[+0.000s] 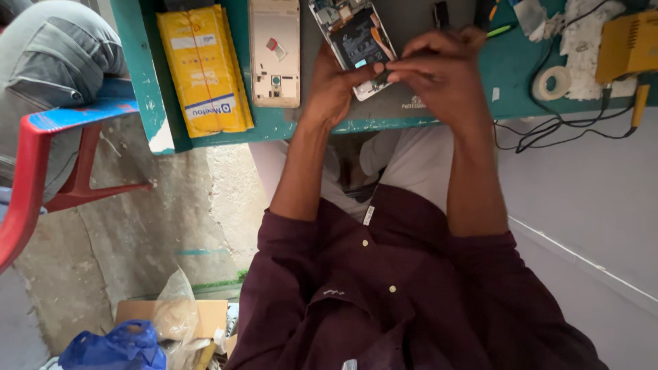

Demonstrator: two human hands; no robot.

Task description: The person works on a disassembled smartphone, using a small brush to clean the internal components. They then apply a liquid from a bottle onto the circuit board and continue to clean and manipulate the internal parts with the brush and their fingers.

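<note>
Both hands closed on opened phone (356, 42) — left hand (337, 85) under, right hand (439, 75) above — beside gold back cover (274, 51), yellow packet (203, 68), tape roll (552, 83).

You have a single view, from the camera on your head, and it looks steeply down past your chest and maroon shirt (404, 294), so the green counter (507, 68) lies along the top edge of the picture and your lap and the floor fill the rest. It sits close: your forearms run up the middle of the frame to the hands (404, 75) at the counter's near edge. A red chair (41, 171) stands to the left of the counter.
</note>
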